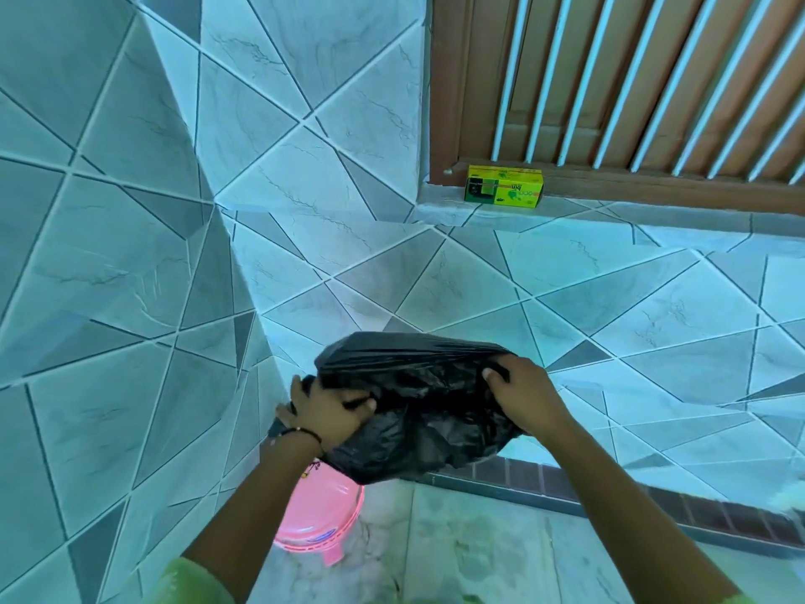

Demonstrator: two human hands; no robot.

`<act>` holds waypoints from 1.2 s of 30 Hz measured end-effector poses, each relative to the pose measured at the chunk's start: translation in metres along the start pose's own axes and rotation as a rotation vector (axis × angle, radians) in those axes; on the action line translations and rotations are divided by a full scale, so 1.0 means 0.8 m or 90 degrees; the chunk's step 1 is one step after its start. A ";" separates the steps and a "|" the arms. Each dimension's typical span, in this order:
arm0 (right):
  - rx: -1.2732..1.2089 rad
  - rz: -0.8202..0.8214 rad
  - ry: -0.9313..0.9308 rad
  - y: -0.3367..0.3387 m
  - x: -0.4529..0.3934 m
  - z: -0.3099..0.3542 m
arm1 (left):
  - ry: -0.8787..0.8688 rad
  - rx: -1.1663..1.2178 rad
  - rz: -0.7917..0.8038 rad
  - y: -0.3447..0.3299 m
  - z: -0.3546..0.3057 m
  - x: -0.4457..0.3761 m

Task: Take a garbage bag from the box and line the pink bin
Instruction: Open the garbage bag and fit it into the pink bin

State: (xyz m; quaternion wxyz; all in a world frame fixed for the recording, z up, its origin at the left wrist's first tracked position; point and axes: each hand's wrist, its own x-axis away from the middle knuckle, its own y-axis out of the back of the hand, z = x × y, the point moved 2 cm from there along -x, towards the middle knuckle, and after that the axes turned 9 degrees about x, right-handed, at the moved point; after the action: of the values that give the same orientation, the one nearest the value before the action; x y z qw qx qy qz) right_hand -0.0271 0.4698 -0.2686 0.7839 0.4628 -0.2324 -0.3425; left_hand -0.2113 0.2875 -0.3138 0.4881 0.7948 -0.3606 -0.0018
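A black garbage bag [418,403] hangs puffed open in front of me, above the floor. My left hand [326,411] grips its left edge with curled fingers. My right hand [522,394] grips its right edge. Below the bag, on the floor, stands the pink bin [322,520]; the bag and my left arm hide most of it. The yellow-green box of bags [503,190] lies on the window ledge at the upper right, away from both hands.
Tiled walls [130,211] meet in a corner close on the left. A brown window frame with white bars [610,80] sits above the ledge. A dark brick-patterned skirting strip [610,494] runs along the floor at the right.
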 end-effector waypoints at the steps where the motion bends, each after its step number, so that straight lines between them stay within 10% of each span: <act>1: -0.022 0.002 -0.025 -0.001 -0.001 0.002 | -0.019 -0.050 0.027 -0.012 -0.002 0.007; 9: -0.168 0.008 -0.166 -0.014 0.001 0.005 | -0.219 0.164 -0.288 -0.062 0.001 0.082; 16: -0.226 0.014 -0.142 -0.029 0.018 0.022 | 0.390 0.681 0.596 -0.130 -0.001 0.087; 20: -0.215 0.050 -0.126 -0.036 0.037 0.014 | 0.346 1.050 0.223 -0.127 -0.045 0.043; 24: 0.028 0.153 -0.030 -0.039 0.067 -0.001 | 0.171 0.906 -0.092 -0.087 -0.047 0.008; 28: 0.336 0.052 0.071 -0.034 0.088 0.012 | -0.088 0.575 -0.063 -0.065 -0.056 0.023; 33: 0.157 0.107 0.103 -0.048 0.046 0.016 | -0.226 0.475 0.103 -0.053 -0.056 0.040; 36: 0.034 0.073 0.020 -0.041 0.024 -0.005 | -0.221 0.392 -0.072 -0.025 -0.029 0.037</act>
State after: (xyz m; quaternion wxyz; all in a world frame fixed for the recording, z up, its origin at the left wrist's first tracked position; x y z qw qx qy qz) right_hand -0.0225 0.4466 -0.2988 0.7932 0.4749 -0.2550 -0.2833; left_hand -0.1698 0.2933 -0.3067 0.1561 0.9114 -0.3768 -0.0550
